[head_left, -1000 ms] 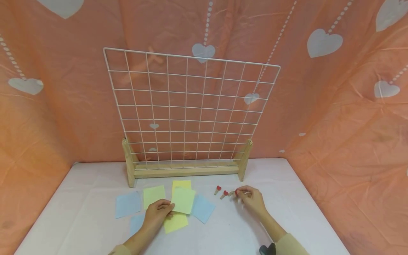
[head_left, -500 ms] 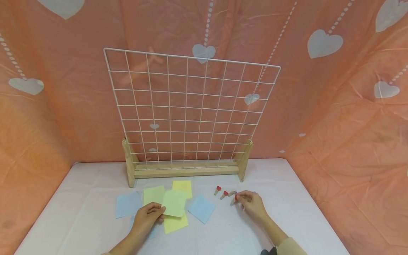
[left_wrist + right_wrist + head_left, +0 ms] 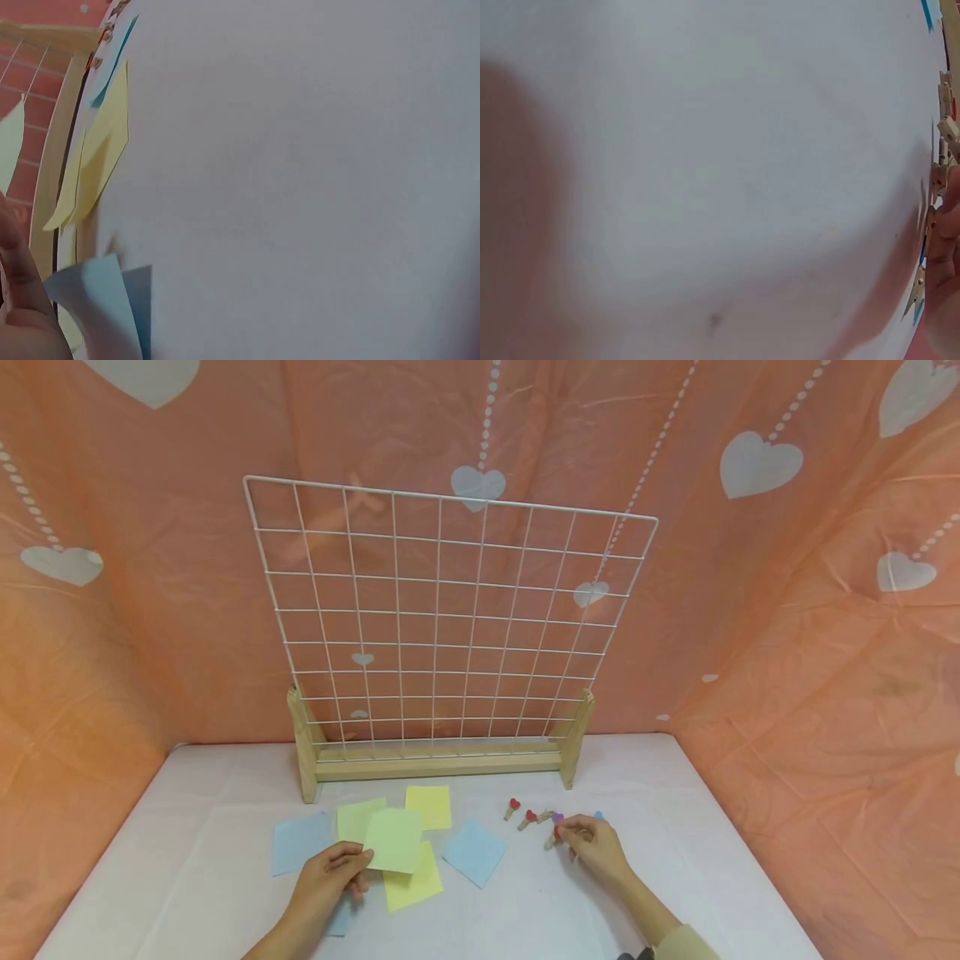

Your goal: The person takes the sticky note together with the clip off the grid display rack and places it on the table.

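My left hand (image 3: pixel 330 872) pinches a pale green sticky note (image 3: pixel 393 841) by its left edge, thumb on top. The held note overlaps other notes on the table in the head view, and part of it shows at the left edge of the left wrist view (image 3: pixel 9 146). On the right, my right hand (image 3: pixel 598 847) holds a small wooden clothespin with a red heart (image 3: pixel 557 832) between thumb and fingertips, low over the table. Close by lie two more red-heart clothespins (image 3: pixel 528 818) and one with a purple heart (image 3: pixel 557 817). A blue one (image 3: pixel 598 815) is partly hidden behind the right hand.
Blue notes (image 3: pixel 300 843) (image 3: pixel 476 853), yellow notes (image 3: pixel 429 807) (image 3: pixel 414 882) and a green note (image 3: pixel 358 817) lie spread on the white table. A blue note (image 3: pixel 101 300) sits beneath the left hand. Behind stands a white wire grid (image 3: pixel 438 540) in a wooden base (image 3: pixel 438 766).
My left hand has moved left and nearer me with the green note. My right hand has drawn its red-heart clothespin slightly nearer me, and the purple heart has come into view.
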Tool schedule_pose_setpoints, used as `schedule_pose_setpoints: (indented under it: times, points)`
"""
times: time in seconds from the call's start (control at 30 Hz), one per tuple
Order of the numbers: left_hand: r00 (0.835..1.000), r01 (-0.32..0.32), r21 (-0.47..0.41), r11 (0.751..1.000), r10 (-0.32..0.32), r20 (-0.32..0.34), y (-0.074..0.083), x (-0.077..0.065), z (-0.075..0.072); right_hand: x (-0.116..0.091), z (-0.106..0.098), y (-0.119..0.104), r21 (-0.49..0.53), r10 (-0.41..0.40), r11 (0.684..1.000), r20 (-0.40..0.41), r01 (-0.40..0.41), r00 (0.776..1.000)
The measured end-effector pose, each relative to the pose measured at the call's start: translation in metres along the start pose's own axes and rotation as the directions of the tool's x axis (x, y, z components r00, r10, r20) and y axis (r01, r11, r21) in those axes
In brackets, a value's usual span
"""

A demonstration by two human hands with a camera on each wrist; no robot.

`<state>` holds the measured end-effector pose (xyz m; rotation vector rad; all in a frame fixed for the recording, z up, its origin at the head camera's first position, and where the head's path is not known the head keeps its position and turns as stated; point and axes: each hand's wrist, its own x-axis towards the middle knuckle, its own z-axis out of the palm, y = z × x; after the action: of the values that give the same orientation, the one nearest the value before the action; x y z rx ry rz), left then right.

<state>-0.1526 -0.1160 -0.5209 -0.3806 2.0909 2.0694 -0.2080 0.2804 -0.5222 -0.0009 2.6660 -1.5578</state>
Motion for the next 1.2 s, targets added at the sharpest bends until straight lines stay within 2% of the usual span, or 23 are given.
schedule_pose_setpoints:
  times: [0.27, 0.5, 0.6, 0.67, 0.8, 0.87, 0.93, 1.07, 1.13, 1.2]
  points:
    - [0.999, 0.044, -0.025, 0.999, -0.045, -0.027, 0.001, -0.004, -0.011, -0.002, 0.002, 0.000, 0.024, 0.010, 1.000, 0.007, -0.010, 1.000]
    - [0.998, 0.044, 0.032, 0.999, -0.043, -0.038, -0.004, -0.007, -0.015, -0.001, 0.002, 0.001, 0.025, 0.000, 1.000, -0.001, 0.000, 1.000]
    - [0.999, 0.038, 0.009, 0.999, -0.038, -0.002, -0.006, -0.008, -0.017, -0.001, 0.001, 0.001, 0.025, -0.008, 1.000, 0.004, 0.008, 1.000]
    - [0.998, 0.034, -0.009, 0.999, -0.033, 0.054, -0.007, -0.009, -0.019, 0.000, 0.002, 0.000, 0.028, -0.006, 1.000, 0.010, 0.006, 1.000]
    - [0.980, 0.030, -0.024, 0.999, -0.025, 0.198, -0.009, -0.008, -0.023, -0.001, 0.003, -0.002, 0.039, -0.003, 0.999, 0.024, 0.002, 1.000]
    - [0.972, 0.034, -0.028, 0.999, -0.026, 0.235, -0.009, -0.008, -0.024, -0.001, 0.003, -0.002, 0.042, -0.004, 0.999, 0.032, 0.003, 0.999]
    - [0.976, 0.037, -0.031, 0.999, -0.029, 0.218, -0.009, -0.008, -0.023, 0.000, 0.004, -0.001, 0.044, -0.006, 0.999, 0.035, 0.005, 0.999]
    - [0.996, 0.051, -0.020, 0.998, -0.050, 0.069, -0.009, -0.008, -0.022, 0.000, 0.004, -0.001, 0.038, -0.010, 0.999, 0.027, 0.009, 1.000]
    - [0.998, 0.061, 0.000, 0.998, -0.061, 0.002, -0.010, -0.008, -0.023, -0.001, 0.004, -0.001, 0.038, -0.008, 0.999, 0.020, 0.007, 1.000]
    - [0.997, 0.073, 0.021, 0.997, -0.072, -0.036, -0.010, -0.009, -0.026, -0.001, 0.004, -0.002, 0.040, -0.005, 0.999, 0.018, 0.004, 1.000]
